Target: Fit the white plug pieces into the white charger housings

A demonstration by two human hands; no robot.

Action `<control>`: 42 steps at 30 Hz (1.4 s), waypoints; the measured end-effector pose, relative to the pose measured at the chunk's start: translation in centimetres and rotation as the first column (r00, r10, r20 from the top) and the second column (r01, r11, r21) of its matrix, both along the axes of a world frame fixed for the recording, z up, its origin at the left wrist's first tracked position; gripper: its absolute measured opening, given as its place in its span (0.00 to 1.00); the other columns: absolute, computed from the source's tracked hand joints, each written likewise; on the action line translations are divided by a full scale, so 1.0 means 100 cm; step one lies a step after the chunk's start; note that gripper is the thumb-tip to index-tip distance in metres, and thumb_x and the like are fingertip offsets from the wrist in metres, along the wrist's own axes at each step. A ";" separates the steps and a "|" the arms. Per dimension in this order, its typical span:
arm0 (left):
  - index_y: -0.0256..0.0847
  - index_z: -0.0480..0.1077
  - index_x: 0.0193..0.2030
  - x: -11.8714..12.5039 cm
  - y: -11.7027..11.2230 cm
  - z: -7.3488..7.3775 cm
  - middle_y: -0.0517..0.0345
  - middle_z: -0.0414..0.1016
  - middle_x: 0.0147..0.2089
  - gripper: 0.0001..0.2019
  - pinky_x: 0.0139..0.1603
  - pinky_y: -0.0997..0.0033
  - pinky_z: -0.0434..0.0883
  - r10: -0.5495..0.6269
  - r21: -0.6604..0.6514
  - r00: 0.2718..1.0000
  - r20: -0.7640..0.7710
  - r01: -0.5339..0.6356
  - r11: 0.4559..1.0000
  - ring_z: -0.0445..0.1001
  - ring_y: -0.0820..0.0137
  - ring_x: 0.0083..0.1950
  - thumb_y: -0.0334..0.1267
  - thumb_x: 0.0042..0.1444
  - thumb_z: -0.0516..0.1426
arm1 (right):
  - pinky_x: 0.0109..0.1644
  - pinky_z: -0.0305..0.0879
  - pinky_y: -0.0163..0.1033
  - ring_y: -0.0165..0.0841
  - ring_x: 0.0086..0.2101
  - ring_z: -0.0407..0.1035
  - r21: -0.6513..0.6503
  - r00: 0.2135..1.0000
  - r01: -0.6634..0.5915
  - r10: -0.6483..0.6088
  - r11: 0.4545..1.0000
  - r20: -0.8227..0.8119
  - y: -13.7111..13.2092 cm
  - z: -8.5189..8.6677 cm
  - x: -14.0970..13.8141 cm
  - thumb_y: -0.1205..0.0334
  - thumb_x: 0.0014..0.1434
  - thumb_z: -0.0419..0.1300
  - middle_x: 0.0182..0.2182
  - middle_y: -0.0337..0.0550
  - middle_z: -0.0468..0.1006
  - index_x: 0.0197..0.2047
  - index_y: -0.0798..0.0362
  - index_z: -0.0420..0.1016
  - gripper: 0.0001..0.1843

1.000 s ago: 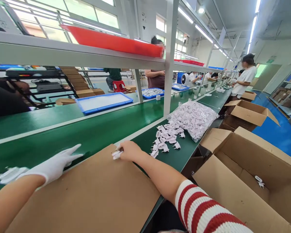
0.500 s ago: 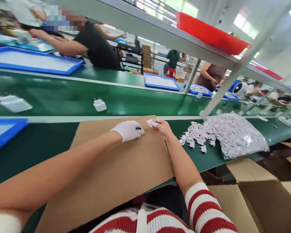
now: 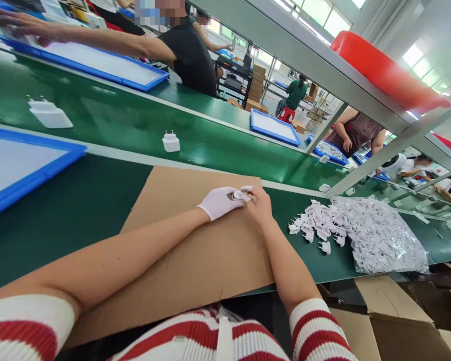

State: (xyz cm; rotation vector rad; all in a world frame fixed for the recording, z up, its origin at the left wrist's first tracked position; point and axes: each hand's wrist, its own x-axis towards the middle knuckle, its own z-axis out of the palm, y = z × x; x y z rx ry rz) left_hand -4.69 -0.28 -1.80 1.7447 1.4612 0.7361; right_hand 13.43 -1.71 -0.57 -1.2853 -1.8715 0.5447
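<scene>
My left hand (image 3: 218,203), in a white glove, is closed around a small part with a dark end that its fingers mostly hide. Against it, the bare fingers of my right hand (image 3: 260,204) pinch a white plug piece (image 3: 241,195). The two hands meet over a brown cardboard sheet (image 3: 199,255) that lies on the green bench. To the right is a loose heap of white plug pieces (image 3: 315,219) with metal pins. Beside the heap lies a clear plastic bag (image 3: 389,235) full of similar white pieces.
White chargers (image 3: 171,142) stand on the green conveyor belt (image 3: 128,135) behind the cardboard. A blue-rimmed tray (image 3: 65,155) lies at left. Overhead, a shelf carries a red basin (image 3: 383,70). Open cartons (image 3: 398,306) are at lower right. Co-workers sit across the belt.
My hands have come together, the right one bringing its plug piece against the left. The view has shifted. A co-worker's arm across the belt now reaches out over a tray.
</scene>
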 end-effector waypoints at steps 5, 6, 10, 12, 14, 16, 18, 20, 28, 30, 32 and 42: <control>0.46 0.79 0.37 0.001 -0.001 0.006 0.58 0.84 0.39 0.17 0.49 0.67 0.76 -0.014 -0.011 1.000 -0.016 0.014 1.000 0.81 0.60 0.44 0.57 0.50 0.66 | 0.58 0.76 0.46 0.41 0.51 0.78 0.058 0.996 -0.030 0.024 0.998 0.090 -0.001 0.001 -0.001 0.72 0.61 0.57 0.48 0.43 0.87 0.47 0.46 0.84 0.18; 0.46 0.79 0.37 0.001 -0.001 0.006 0.59 0.83 0.38 0.17 0.49 0.67 0.76 -0.016 -0.011 1.000 -0.015 0.016 1.000 0.81 0.60 0.43 0.57 0.51 0.66 | 0.57 0.76 0.47 0.41 0.51 0.78 0.071 0.993 -0.032 0.023 0.997 0.114 -0.001 0.000 -0.001 0.73 0.60 0.57 0.48 0.43 0.87 0.47 0.46 0.84 0.19; 0.46 0.79 0.37 0.000 0.000 0.006 0.59 0.83 0.38 0.18 0.49 0.67 0.77 -0.007 -0.026 1.000 0.009 0.007 1.000 0.81 0.60 0.42 0.58 0.50 0.67 | 0.56 0.76 0.46 0.41 0.49 0.78 0.105 0.992 -0.003 -0.010 0.994 0.123 0.000 -0.002 -0.001 0.74 0.59 0.55 0.46 0.44 0.86 0.47 0.47 0.83 0.20; 0.46 0.79 0.37 0.000 0.000 0.005 0.59 0.84 0.38 0.19 0.48 0.67 0.77 -0.005 -0.034 1.000 0.005 0.005 0.999 0.82 0.60 0.42 0.58 0.50 0.67 | 0.57 0.75 0.45 0.41 0.50 0.77 0.118 0.994 0.014 -0.026 0.993 0.104 0.000 -0.002 -0.001 0.74 0.59 0.54 0.47 0.44 0.86 0.48 0.47 0.82 0.20; 0.46 0.79 0.37 0.000 0.001 0.004 0.59 0.84 0.38 0.19 0.48 0.67 0.77 -0.008 -0.034 1.000 -0.002 0.008 0.999 0.81 0.60 0.43 0.59 0.50 0.66 | 0.58 0.74 0.45 0.41 0.50 0.77 0.117 0.994 0.010 -0.023 0.993 0.105 0.000 -0.001 -0.002 0.74 0.59 0.54 0.46 0.44 0.86 0.48 0.47 0.81 0.20; 0.46 0.79 0.37 0.000 0.002 0.002 0.58 0.84 0.38 0.18 0.49 0.66 0.77 -0.012 -0.022 1.000 -0.003 0.012 1.000 0.81 0.60 0.43 0.58 0.50 0.66 | 0.58 0.73 0.46 0.41 0.50 0.76 0.092 0.991 -0.006 -0.006 0.996 0.131 0.000 0.002 -0.003 0.75 0.59 0.55 0.46 0.44 0.86 0.47 0.47 0.81 0.20; 0.46 0.79 0.38 -0.001 0.003 0.000 0.58 0.84 0.38 0.18 0.50 0.66 0.77 -0.019 -0.005 1.000 -0.001 0.019 1.000 0.82 0.60 0.43 0.58 0.51 0.66 | 0.58 0.72 0.46 0.42 0.51 0.75 0.053 0.985 -0.019 0.009 0.998 0.171 -0.002 0.006 -0.004 0.77 0.58 0.55 0.47 0.44 0.85 0.47 0.47 0.80 0.21; 0.46 0.79 0.38 -0.001 0.003 -0.002 0.58 0.85 0.39 0.19 0.50 0.65 0.77 -0.027 0.007 1.000 -0.002 0.027 1.000 0.82 0.59 0.43 0.59 0.52 0.65 | 0.59 0.70 0.46 0.42 0.52 0.74 0.019 0.979 -0.017 0.013 1.000 0.202 -0.003 0.010 -0.005 0.79 0.56 0.54 0.48 0.43 0.85 0.47 0.47 0.80 0.23; 0.50 0.80 0.60 0.000 -0.003 -0.002 0.57 0.86 0.51 0.23 0.57 0.64 0.76 -0.035 0.029 0.999 -0.041 0.036 0.999 0.83 0.58 0.51 0.53 0.59 0.63 | 0.49 0.67 0.42 0.42 0.45 0.73 0.010 0.935 0.046 -0.047 0.999 0.351 -0.005 0.016 -0.011 0.80 0.52 0.52 0.40 0.43 0.81 0.39 0.48 0.75 0.20; 0.51 0.81 0.58 0.000 -0.006 0.001 0.54 0.86 0.53 0.20 0.57 0.61 0.75 -0.035 0.031 0.979 -0.201 0.042 0.999 0.83 0.54 0.54 0.53 0.62 0.61 | 0.45 0.65 0.40 0.41 0.42 0.72 0.012 0.928 0.072 -0.071 0.997 0.365 -0.005 0.014 -0.012 0.80 0.52 0.53 0.37 0.42 0.79 0.37 0.48 0.74 0.17; 0.51 0.81 0.55 0.000 -0.009 0.004 0.52 0.85 0.56 0.18 0.55 0.59 0.75 -0.033 0.054 0.940 -0.340 0.054 0.997 0.82 0.51 0.56 0.53 0.64 0.59 | 0.44 0.64 0.39 0.40 0.41 0.72 0.016 0.935 0.089 -0.089 0.996 0.342 -0.006 0.012 -0.014 0.79 0.53 0.54 0.37 0.41 0.79 0.37 0.48 0.74 0.17; 0.44 0.79 0.39 -0.017 0.041 0.020 0.51 0.85 0.38 0.22 0.42 0.64 0.75 -0.241 -0.017 0.899 -0.365 0.252 0.968 0.83 0.54 0.42 0.61 0.55 0.58 | 0.58 0.73 0.42 0.37 0.50 0.77 -0.106 0.984 0.147 -0.156 0.983 -0.083 -0.008 -0.015 -0.012 0.63 0.65 0.65 0.53 0.41 0.83 0.67 0.42 0.75 0.27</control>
